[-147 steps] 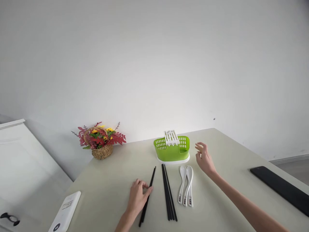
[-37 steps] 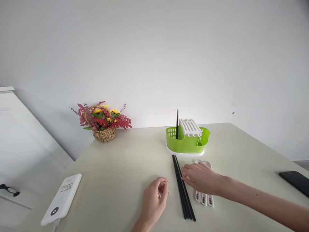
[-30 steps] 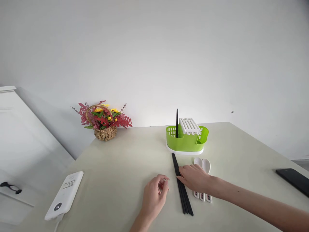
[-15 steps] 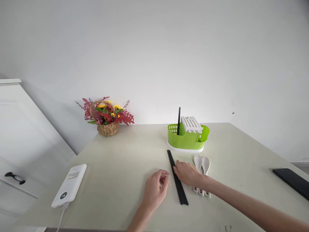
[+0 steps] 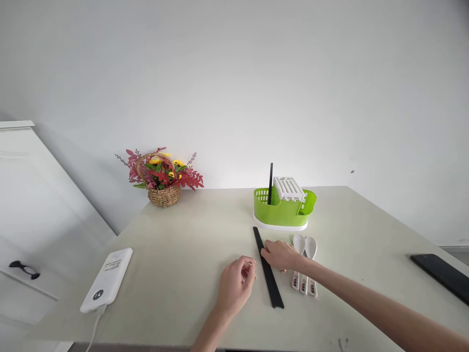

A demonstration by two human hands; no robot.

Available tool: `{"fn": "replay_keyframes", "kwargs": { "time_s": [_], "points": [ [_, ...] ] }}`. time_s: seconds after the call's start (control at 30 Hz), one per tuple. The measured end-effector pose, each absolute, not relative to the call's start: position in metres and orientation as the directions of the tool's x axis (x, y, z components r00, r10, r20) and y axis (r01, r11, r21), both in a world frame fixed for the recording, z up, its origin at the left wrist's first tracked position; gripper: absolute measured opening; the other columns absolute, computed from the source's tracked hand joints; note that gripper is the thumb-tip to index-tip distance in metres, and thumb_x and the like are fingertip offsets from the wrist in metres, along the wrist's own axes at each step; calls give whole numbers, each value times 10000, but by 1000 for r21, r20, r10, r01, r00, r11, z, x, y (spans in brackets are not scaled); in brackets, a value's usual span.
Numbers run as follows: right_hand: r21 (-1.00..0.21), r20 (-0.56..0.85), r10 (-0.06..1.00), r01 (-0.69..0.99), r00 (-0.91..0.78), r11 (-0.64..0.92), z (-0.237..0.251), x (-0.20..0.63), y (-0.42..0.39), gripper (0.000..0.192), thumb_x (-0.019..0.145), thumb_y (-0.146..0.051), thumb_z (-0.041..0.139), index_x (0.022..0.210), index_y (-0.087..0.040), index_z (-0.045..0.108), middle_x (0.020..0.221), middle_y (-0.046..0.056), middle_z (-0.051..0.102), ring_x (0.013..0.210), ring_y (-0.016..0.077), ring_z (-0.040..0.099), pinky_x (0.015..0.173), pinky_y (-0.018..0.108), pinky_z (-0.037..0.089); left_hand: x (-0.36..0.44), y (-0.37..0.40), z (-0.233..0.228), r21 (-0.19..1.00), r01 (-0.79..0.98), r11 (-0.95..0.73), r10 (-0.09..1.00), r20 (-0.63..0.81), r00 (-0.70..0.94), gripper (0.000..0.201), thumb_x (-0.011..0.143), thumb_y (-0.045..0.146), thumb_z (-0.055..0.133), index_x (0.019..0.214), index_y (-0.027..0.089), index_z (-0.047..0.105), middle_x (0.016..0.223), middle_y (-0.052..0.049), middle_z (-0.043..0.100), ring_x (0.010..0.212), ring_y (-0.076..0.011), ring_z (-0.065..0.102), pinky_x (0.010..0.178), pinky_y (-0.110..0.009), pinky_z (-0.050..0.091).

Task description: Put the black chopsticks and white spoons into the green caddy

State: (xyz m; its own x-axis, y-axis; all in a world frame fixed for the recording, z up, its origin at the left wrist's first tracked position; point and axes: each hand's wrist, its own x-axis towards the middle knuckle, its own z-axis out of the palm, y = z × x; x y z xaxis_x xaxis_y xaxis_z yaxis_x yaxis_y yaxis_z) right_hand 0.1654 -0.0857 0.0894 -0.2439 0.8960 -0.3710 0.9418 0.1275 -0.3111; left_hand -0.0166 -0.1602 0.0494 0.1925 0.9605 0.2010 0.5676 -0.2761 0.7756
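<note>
Several black chopsticks (image 5: 271, 286) lie side by side on the table, pointing at the green rack. My right hand (image 5: 280, 255) reaches across from the right, its fingers bent and closed on the upper middle of the bundle. How many chopsticks it grips is hidden. To the left, my left hand (image 5: 237, 281) rests by the chopsticks without touching them, loosely curled, a gap between thumb and forefinger and nothing visible in it. Under my right wrist lie white spoons (image 5: 310, 248) with marked handles. A pair of black chopsticks (image 5: 270, 183) stands upright in the green cutlery rack (image 5: 274, 214).
The rack has a white slotted top (image 5: 288, 188) and a white base. A wicker basket of flowers (image 5: 164, 196) stands at the back left. A white power bank (image 5: 107, 279) with a cable lies left, and a black phone (image 5: 441, 274) lies right. A wall closes the back.
My right hand has shifted slightly left and its fingers have bent in more over the chopsticks. My left hand has hardly moved. The view has shifted a little.
</note>
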Motion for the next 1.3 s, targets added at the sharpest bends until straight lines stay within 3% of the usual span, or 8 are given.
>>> {"fn": "replay_keyframes", "kwargs": {
  "time_s": [0.1,0.27,0.57,0.73,0.93,1.1,1.2,1.3],
  "points": [
    [-354,-402,881,930,-249,101,90,167,-80,313,964,-342,367,944,-186,637,738,62,746,514,197,691,732,341,492,-17,-159,48,774,565,-284,958,210,194,299,1016,431,450,1027,226,666,786,-19,754,673,-162,665,566,-254,453],
    [-418,-448,860,907,-246,42,85,170,-73,271,938,-355,419,864,-206,633,568,11,678,459,175,661,677,301,504,-17,-159,47,769,573,-283,959,210,193,294,1015,431,449,1027,231,664,785,-12,754,683,-160,671,578,-252,465],
    [-475,-504,820,880,-273,1,75,179,-62,172,912,-360,518,880,-215,604,648,5,720,498,165,687,593,267,522,-16,-159,49,764,579,-284,959,215,187,284,1011,422,458,1019,231,668,773,-10,753,664,-154,666,569,-247,462],
    [-413,-462,846,909,-267,61,82,173,-68,259,928,-348,466,849,-191,656,583,29,697,512,190,697,686,311,531,-16,-159,48,765,578,-283,959,210,191,283,1013,423,458,1017,231,666,779,-11,754,678,-156,667,582,-246,463],
    [-293,-373,893,945,-251,143,91,162,-66,335,909,-348,490,745,-160,713,697,129,744,813,297,756,855,396,503,-16,-159,50,769,577,-273,962,200,188,322,1013,459,441,1025,234,671,778,-17,756,660,-161,671,576,-253,477],
    [-272,-438,857,949,-270,160,91,162,-53,437,918,-340,481,565,-168,672,602,81,710,582,199,718,767,314,523,-16,-159,50,773,571,-277,960,205,189,306,1006,450,456,1011,243,681,774,-14,759,652,-158,669,573,-247,474],
    [-256,-454,845,949,-284,182,92,162,-50,425,917,-334,486,589,-166,697,610,73,715,572,190,714,727,299,526,-16,-160,50,774,573,-269,963,198,184,292,1007,443,461,1017,248,678,789,-12,761,666,-159,671,586,-247,472],
    [-209,-390,877,954,-283,215,95,161,-54,352,906,-326,512,730,-141,754,789,138,769,807,273,760,817,356,514,-17,-162,49,775,571,-272,962,203,182,279,1011,425,457,1015,247,671,790,-11,756,675,-159,667,588,-245,464]
  ]
}}
